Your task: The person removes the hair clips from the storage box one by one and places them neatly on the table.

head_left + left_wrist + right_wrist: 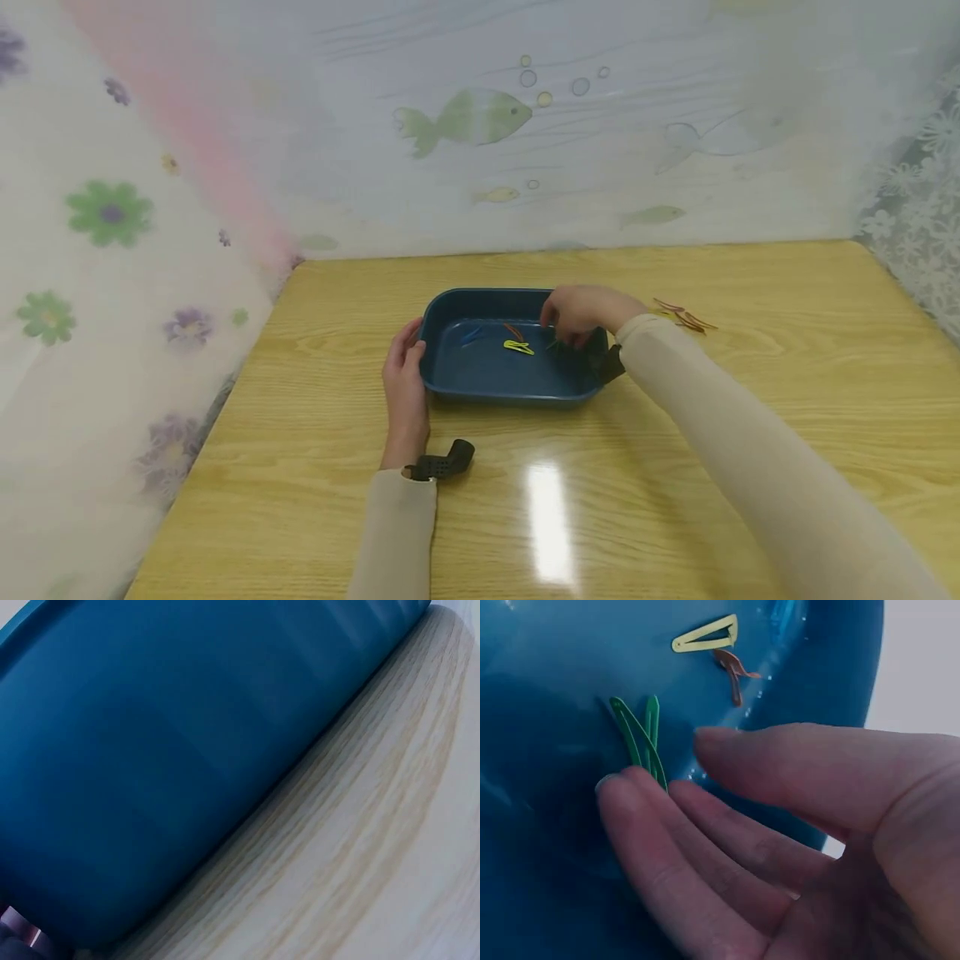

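Note:
A dark blue basin (517, 377) sits on the table. My left hand (403, 375) holds its left side, with the thumb at the rim; the left wrist view shows mainly the basin's outer wall (180, 750). Inside the basin, at its right end, is my right hand (585, 310). In the right wrist view its thumb (780, 761) stands apart from the fingers, with nothing gripped between them. A crossed pair of green snap hair clips (651, 739) lies by those fingertips. Farther along the basin floor are a yellow hair clip (518, 347), a brown hair clip (733, 675) and blue hair clips (472, 335).
Several brown and yellow hair clips (692, 322) lie on the wooden table (300, 467) right of the basin, partly behind my right wrist. A black wrist mount (450, 461) juts from my left wrist. Patterned sheeting (600, 167) stands behind the table.

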Demonstrator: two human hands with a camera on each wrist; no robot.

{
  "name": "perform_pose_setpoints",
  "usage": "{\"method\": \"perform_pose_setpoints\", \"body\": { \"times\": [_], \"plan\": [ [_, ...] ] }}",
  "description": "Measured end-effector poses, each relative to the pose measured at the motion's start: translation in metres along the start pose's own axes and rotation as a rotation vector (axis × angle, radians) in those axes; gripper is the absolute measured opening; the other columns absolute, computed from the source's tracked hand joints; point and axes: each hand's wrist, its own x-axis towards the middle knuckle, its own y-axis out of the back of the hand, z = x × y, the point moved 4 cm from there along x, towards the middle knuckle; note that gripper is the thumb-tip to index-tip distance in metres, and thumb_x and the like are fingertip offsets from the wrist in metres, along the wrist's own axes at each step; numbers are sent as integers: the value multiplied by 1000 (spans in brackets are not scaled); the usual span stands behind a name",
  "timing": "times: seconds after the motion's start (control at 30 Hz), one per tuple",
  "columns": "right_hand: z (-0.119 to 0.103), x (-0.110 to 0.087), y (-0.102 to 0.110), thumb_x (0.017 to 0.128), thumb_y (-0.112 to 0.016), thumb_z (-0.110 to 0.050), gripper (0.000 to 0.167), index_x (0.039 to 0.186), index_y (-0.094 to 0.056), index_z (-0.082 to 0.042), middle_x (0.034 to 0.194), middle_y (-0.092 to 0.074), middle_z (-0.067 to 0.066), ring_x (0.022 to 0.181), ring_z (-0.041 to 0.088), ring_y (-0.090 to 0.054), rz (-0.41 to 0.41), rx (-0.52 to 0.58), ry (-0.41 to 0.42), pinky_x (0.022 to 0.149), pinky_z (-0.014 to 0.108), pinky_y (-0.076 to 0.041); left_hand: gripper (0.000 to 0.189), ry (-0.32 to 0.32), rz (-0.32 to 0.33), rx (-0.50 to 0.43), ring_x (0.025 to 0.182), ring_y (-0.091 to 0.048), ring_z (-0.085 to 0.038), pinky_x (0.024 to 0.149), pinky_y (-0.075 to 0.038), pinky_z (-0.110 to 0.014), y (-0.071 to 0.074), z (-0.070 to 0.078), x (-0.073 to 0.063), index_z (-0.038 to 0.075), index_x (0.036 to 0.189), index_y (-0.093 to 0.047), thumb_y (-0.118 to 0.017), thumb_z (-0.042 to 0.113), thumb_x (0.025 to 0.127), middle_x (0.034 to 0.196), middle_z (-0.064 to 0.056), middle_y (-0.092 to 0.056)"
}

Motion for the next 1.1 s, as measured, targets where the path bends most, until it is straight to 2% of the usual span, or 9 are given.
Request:
{"method": "perform_pose_setpoints", "body": {
  "times": [0.1, 0.3, 0.53, 0.67, 0.93, 1.1],
  "plan": [
    [-2, 3, -2, 78, -48, 8, 43, 120, -52, -1, 105, -54, 14, 78, 20, -58, 1, -43, 11, 63, 27, -51, 30, -8, 0, 1, 112, -44, -8, 96, -33, -30, 1, 0, 0, 22, 121, -54, -42, 16, 93, 121, 6, -50],
    [-4, 5, -3, 74, -53, 6, 42, 114, -59, -4, 105, -59, 11, 74, 17, -50, 63, -182, 70, 63, 26, -43, 30, -13, 3, 21, 113, -43, -7, 97, -32, -30, -1, 0, 0, 24, 120, -53, -42, 17, 93, 121, 7, -50],
    [-6, 10, -6, 76, -56, 6, 39, 112, -61, -7, 110, -57, 9, 88, 18, -51, 52, -211, 65, 76, 32, -45, 30, -18, 0, 30, 114, -43, -6, 97, -31, -29, 0, 0, 0, 24, 121, -52, -42, 18, 93, 122, 8, -50],
    [-6, 11, -7, 75, -62, 1, 34, 107, -63, -9, 105, -59, 6, 85, 18, -52, 69, -234, 48, 75, 33, -45, 30, -18, -3, 31, 114, -43, -6, 97, -31, -29, 0, 0, -1, 24, 121, -53, -41, 18, 93, 121, 8, -50],
    [-9, 9, -4, 78, -64, -4, 19, 96, -67, -7, 82, -63, 3, 72, 15, -58, 86, -217, 118, 69, 32, -48, 31, -29, -7, 14, 114, -43, -7, 97, -32, -30, 0, 1, 0, 21, 122, -52, -42, 17, 93, 122, 6, -51],
    [-10, 7, -1, 79, -64, -6, 14, 92, -68, -7, 84, -64, 3, 67, 17, -60, 114, -228, 139, 66, 31, -48, 33, -14, -21, 14, 115, -42, -9, 97, -31, -30, -1, 11, -6, 16, 125, -50, -41, 15, 94, 124, 3, -49]
  ]
}}
